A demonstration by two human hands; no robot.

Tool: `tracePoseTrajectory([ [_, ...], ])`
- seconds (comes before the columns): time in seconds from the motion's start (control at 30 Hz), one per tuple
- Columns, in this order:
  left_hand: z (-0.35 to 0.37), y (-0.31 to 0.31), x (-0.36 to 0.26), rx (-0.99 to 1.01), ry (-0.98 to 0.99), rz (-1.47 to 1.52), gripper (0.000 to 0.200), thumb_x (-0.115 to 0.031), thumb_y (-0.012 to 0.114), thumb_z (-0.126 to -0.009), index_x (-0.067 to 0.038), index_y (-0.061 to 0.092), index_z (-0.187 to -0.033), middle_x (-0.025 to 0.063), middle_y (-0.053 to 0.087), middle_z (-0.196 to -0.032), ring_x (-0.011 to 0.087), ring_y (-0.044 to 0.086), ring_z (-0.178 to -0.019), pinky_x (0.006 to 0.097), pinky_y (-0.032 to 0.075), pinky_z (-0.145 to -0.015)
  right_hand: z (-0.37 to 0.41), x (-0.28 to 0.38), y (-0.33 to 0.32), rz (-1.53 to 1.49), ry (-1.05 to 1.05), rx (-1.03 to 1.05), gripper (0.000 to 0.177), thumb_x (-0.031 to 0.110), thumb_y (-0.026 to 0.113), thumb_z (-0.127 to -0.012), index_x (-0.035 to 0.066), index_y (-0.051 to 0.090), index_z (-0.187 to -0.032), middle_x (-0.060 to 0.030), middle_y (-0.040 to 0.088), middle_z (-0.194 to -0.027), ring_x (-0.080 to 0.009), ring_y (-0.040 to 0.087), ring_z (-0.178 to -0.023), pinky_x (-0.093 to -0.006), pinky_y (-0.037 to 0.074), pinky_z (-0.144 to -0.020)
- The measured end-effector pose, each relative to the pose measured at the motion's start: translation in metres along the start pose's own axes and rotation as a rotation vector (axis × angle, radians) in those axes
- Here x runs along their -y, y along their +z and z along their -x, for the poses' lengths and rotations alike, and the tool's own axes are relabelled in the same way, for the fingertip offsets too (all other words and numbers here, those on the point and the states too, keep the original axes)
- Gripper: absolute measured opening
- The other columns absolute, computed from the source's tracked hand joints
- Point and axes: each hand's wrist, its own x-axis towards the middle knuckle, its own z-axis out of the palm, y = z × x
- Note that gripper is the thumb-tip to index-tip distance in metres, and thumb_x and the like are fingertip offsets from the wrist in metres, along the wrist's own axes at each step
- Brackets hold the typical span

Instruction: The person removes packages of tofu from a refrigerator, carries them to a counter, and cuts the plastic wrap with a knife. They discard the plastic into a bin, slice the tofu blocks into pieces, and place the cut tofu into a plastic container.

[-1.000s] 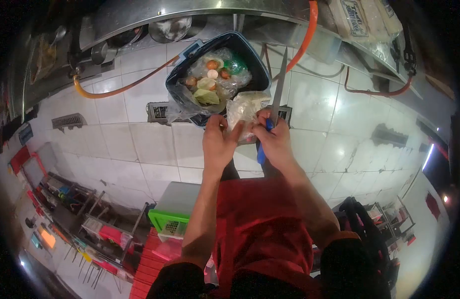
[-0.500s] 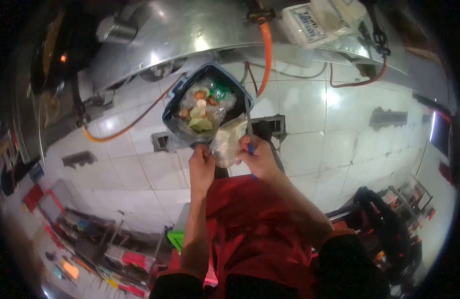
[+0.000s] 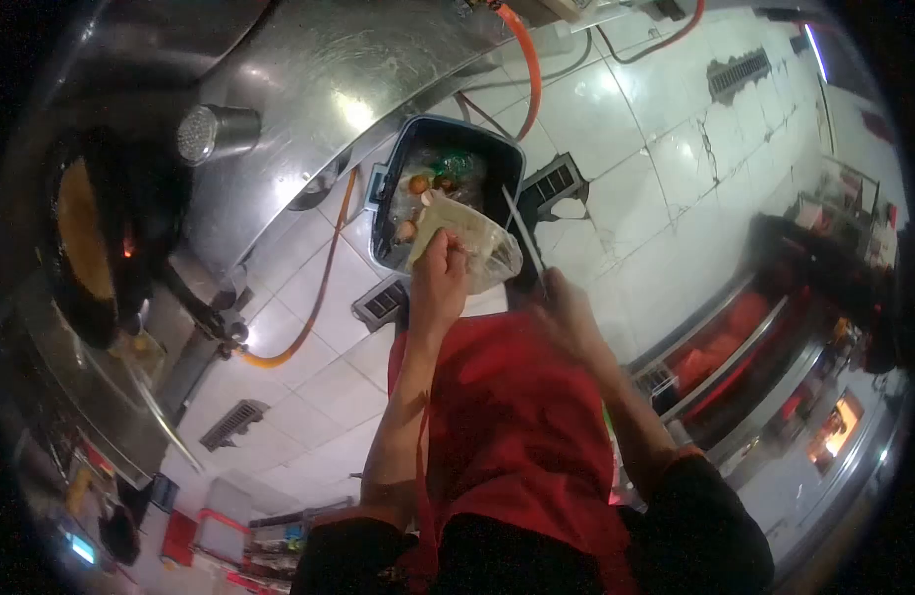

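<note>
My left hand (image 3: 440, 283) is closed on the edge of a clear plastic bag (image 3: 492, 253) with something pale in it. The bag hangs over the near side of a dark bin (image 3: 380, 188). Inside the bin lie crumpled clear plastic, eggshells (image 3: 419, 184) and a green wrapper (image 3: 456, 163). To the right of the bag, my right hand (image 3: 567, 312) is wrapped round a knife (image 3: 523, 228), its narrow blade pointing up and away from me beside the bin. The knife's handle is mostly hidden by my blurred fingers.
On the left, a pan (image 3: 81, 238) with a brown flat food sits over a flame. A metal shaker (image 3: 220, 134) stands on the steel counter (image 3: 309, 89). An orange hose (image 3: 525, 64) hangs near the bin. Floor drains (image 3: 552, 185) break up the white tiles.
My view has turned, and the pan now shows at left. My left hand has moved up over the bin with the bag. My right hand has left the bag, and the knife blade now shows clearly.
</note>
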Motion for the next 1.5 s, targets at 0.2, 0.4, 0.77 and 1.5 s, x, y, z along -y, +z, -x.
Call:
tracePoseTrajectory([
  [0.2,0.005,-0.040,-0.028,-0.012,0.144,-0.201,0.007,-0.007,0.046,-0.095,-0.001,0.051,-0.096,0.0205,0.062,-0.085,0.0414,0.062,-0.083,0.0430,0.047,-0.070,0.071,0.042,0.023,-0.145,0.047,0.091,0.033,0.027,0.056,-0.093,0.001,0.047,-0.112,-0.0252,0.060,-0.089,-0.0396,0.061,-0.085,-0.0451,0.045,-0.075],
  [0.4,0.018,-0.054,-0.043,0.055,0.255,-0.287,0.006,-0.008,0.047,-0.095,-0.002,0.049,-0.096,0.0208,0.060,-0.084,0.0417,0.061,-0.081,0.0444,0.046,-0.067,0.072,0.054,0.049,-0.118,-0.002,0.106,0.030,0.026,0.050,-0.096,0.002,0.048,-0.115,-0.0258,0.062,-0.089,-0.0433,0.060,-0.089,-0.0467,0.046,-0.077],
  [0.77,0.077,-0.077,-0.112,0.112,0.459,-0.384,0.006,-0.005,0.049,-0.089,-0.005,0.051,-0.095,0.0204,0.062,-0.079,0.0428,0.062,-0.075,0.0474,0.047,-0.061,0.096,0.079,0.088,-0.551,-0.148,-0.067,0.023,0.017,0.052,-0.095,0.001,0.049,-0.111,-0.0139,0.053,-0.077,-0.0210,0.052,-0.073,-0.0323,0.044,-0.071],
  [1.5,0.159,-0.123,-0.247,0.545,0.824,-0.438,0.011,-0.009,0.060,-0.091,-0.008,0.052,-0.099,0.0132,0.056,-0.072,0.0275,0.059,-0.062,0.0368,0.045,-0.056,0.096,0.102,0.068,-2.138,-0.248,0.614,0.053,0.051,0.053,-0.090,0.005,0.057,-0.116,-0.0123,0.067,-0.096,-0.0195,0.062,-0.074,-0.0303,0.051,-0.064],
])
